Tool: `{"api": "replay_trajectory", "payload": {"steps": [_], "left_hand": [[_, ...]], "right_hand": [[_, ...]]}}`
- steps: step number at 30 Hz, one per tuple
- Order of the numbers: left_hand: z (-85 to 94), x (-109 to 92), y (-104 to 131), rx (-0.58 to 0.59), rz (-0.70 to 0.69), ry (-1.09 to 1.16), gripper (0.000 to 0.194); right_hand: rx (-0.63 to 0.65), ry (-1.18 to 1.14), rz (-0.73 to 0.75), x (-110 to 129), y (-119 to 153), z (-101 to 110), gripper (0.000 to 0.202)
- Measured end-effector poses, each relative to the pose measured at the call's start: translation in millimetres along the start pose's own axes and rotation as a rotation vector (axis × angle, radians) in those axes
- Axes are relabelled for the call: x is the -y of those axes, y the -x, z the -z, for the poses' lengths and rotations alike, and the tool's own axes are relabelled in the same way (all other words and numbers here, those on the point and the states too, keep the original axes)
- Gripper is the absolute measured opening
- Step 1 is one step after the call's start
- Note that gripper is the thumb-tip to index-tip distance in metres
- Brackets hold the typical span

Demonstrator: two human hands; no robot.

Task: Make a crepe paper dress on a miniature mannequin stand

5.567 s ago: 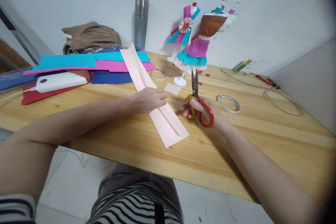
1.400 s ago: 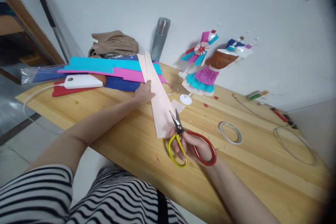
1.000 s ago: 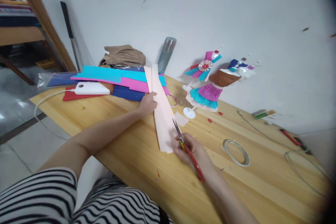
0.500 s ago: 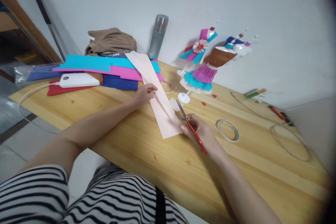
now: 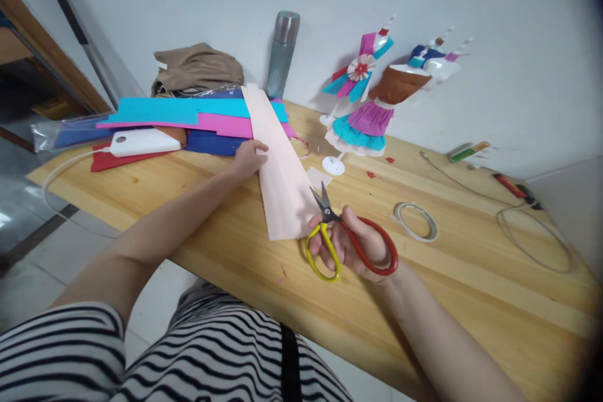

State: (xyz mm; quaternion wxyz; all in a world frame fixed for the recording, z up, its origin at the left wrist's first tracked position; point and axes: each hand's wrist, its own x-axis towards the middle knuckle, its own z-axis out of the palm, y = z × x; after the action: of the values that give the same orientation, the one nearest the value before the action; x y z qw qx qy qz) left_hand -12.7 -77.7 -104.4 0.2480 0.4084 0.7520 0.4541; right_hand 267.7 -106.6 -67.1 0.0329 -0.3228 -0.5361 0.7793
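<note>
Step in hand, as judged: setting and steadying the pink sheet on the worktop, with the scissors held ready. No blade is seen biting into the paper. In this inspector's judgement, the next move calls for a firm hold on the long left edge and care that the blade tips do not snag the sheet.

Position: the sheet lies between the hands, running lengthwise away from the person. Its near end rests on the worktop; its far end overlaps the blue strip and the magenta strip. A small scrap lies just beyond the scissor tips.

Left hand: at the sheet's left edge, fingers curled; whether it pinches the paper or only rests against it cannot be told.

Right hand: closed round the scissors, handles spread, blades parted and pointing away from the person. Its fingertips meet the sheet's near right corner in this view; a grip there cannot be confirmed.
</note>
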Motion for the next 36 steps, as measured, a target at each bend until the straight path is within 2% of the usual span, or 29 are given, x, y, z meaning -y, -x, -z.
{"api": "replay_trajectory", "payload": {"steps": [4,8,13,17,19,21,26,29,31,33,36], "left_hand": [[3.4,0,3,0.029,0.07,0.045,0.024],[13.9,1,13,0.062,0.145,0.103,0.018],[26.8,-3,27,0.399,0.206,0.257,0.007],[26.5,-8,35,0.597,0.267,0.28,0.014],[24.1,-8,37,0.636,0.269,0.26,0.017],[22.3,-7,39,0.616,0.205,0.171,0.022],[25.0,-4,42,0.493,-0.172,-0.371,0.039],[27.9,-6,45,0.477,-0.323,-0.687,0.035],[29.3,-9,47,0.484,-0.383,-0.827,0.029],[30.8,-12,47,0.5,-0.463,-0.916,0.025],[34.1,-11,43,0.496,-0.615,-0.976,0.021]], "right_hand": [[0.235,-0.038,-0.103,-5,5,0,0.086],[0.362,-0.002,-0.214,-15,7,4,0.085],[0.408,0.053,-0.291,-22,6,11,0.084],[0.436,0.053,-0.281,-13,10,16,0.082],[0.421,0.073,-0.268,-7,13,19,0.081],[0.402,0.081,-0.249,-3,15,21,0.08],[0.273,0.05,-0.157,-5,11,24,0.073],[0.179,0.07,-0.115,-5,9,25,0.075],[0.054,0.117,-0.042,0,10,27,0.073],[-0.112,0.287,0.042,7,14,28,0.068],[-0.479,0.872,0.053,16,15,32,0.058]]}}
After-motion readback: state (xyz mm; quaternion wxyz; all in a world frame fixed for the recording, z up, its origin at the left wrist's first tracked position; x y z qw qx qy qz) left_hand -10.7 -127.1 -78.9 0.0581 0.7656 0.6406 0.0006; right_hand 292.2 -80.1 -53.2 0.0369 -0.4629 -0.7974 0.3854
